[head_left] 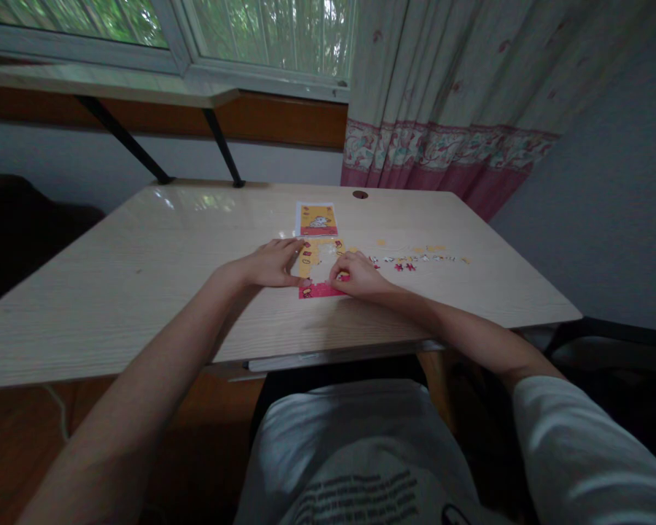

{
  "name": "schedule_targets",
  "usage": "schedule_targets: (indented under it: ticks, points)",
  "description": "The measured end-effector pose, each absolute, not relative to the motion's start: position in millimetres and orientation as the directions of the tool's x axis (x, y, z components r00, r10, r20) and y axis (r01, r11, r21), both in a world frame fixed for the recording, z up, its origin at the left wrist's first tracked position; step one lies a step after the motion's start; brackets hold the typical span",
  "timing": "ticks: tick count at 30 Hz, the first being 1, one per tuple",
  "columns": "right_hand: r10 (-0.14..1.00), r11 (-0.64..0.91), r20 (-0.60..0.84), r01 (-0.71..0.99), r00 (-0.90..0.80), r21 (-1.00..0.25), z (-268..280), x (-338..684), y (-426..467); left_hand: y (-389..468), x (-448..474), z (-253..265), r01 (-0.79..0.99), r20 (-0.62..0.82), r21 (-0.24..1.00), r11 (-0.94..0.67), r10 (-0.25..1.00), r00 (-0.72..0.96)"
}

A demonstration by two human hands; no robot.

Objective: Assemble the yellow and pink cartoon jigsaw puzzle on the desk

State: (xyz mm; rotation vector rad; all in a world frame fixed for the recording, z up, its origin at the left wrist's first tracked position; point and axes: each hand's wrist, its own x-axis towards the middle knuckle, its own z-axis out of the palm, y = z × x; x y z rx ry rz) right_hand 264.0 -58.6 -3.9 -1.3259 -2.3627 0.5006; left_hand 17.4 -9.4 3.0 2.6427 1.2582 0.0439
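A partly assembled jigsaw puzzle lies flat on the table, its border yellow at the top and sides and red along the bottom, with bare wood showing in the middle. My left hand rests on the puzzle's left edge, thumb and fingers spread apart. Over the lower right part, my right hand has thumb and forefinger pinched together at the red strip; whatever is between them is too small to make out. Just above the puzzle lies a picture card with a white animal on yellow and red.
Loose puzzle pieces are spread in rows to the right, with red pieces nearest me. The pale wooden table has a round cable hole at the back. Black shelf supports rise at the back left, beside a curtain.
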Motion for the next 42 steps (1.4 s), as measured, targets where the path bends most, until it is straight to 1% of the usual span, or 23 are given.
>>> schedule_targets:
  ticks: [8,14,21,26,32,37,39,42]
  points:
    - [0.839,0.538,0.197,0.72,-0.507,-0.438,-0.6,260.9,-62.8,-9.6,17.2,2.7,0.769,-0.062,0.204,-0.606,0.776,0.628]
    - [0.825,0.557,0.214,0.685,-0.523,-0.471,-5.4,259.8,-62.7,-8.3,16.8,2.3,0.772,-0.075,0.203,-0.603,0.776,0.626]
    - [0.818,0.552,0.18,0.656,-0.547,-0.514,-3.9,262.5,-53.8,-8.9,17.7,3.3,0.764,-0.07,0.19,-0.617,0.768,0.637]
    - [0.765,0.632,0.235,0.628,-0.6,-0.454,2.7,267.0,-55.5,-9.9,19.6,4.9,0.767,-0.079,0.187,-0.614,0.769,0.634]
    - [0.733,0.666,0.161,0.649,-0.661,-0.368,9.6,267.4,-60.6,-10.5,19.1,5.3,0.794,-0.106,0.184,-0.58,0.791,0.602]
    - [0.714,0.685,0.16,0.632,-0.682,-0.362,8.7,267.8,-58.2,-8.4,16.1,2.1,0.8,-0.119,0.172,-0.575,0.794,0.596]
    - [0.71,0.689,0.176,0.62,-0.682,-0.375,9.2,271.8,-53.9,-7.6,15.3,1.1,0.796,-0.109,0.177,-0.579,0.792,0.6]
    - [0.749,0.661,0.251,0.661,-0.614,-0.356,11.6,284.0,-43.0,-6.9,15.0,1.7,0.778,-0.082,0.187,-0.6,0.78,0.621]
